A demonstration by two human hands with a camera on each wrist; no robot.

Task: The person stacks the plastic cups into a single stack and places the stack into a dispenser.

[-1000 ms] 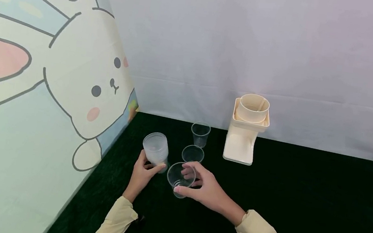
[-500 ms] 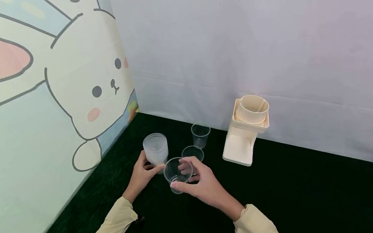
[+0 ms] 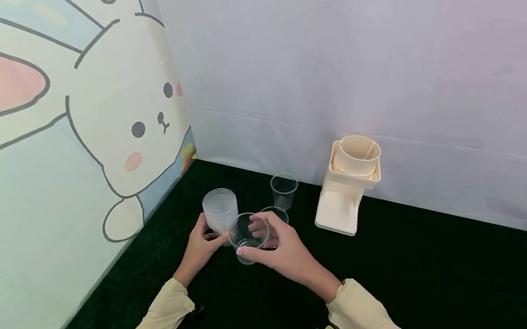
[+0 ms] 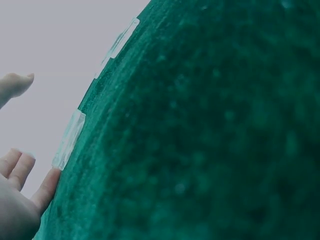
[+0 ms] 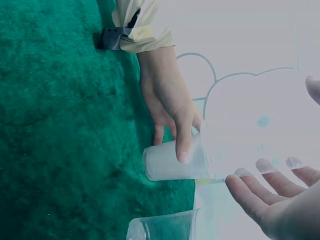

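While a dark green, felt-like counter (image 3: 426, 300) carries everything, pale grey sheeting closes the back at 12 o'clock and a panel printed with a cartoon rabbit (image 3: 114, 110) stands along the 9 o'clock side.

A stack of frosted cups (image 3: 220, 212) stands upright near the rabbit panel; its cups are too tightly nested to count. The left hand (image 3: 200, 248) wraps it from the 6 o'clock side, its grip curled round the lower wall, thumb on one side and fingers on the other; the right wrist view shows the same hold (image 5: 172, 112) on the stack (image 5: 175, 161).

Just at 3 o'clock of the stack, the right hand (image 3: 281, 251) holds a single clear cup (image 3: 247, 235) tilted, mouth toward the camera, raised off the counter and nearly touching the stack. Its grip pinches the cup, thumb at the base and fingers over the rim.

Two more clear cups stand upright and empty: one (image 3: 275, 214) partly hidden behind the right hand's fingers, another (image 3: 283, 191) farther back at 12 o'clock. That makes three loose clear cups and one stack.

One cream dispenser (image 3: 349, 185) stands at 2 o'clock by the back wall; the round tub on top looks empty.
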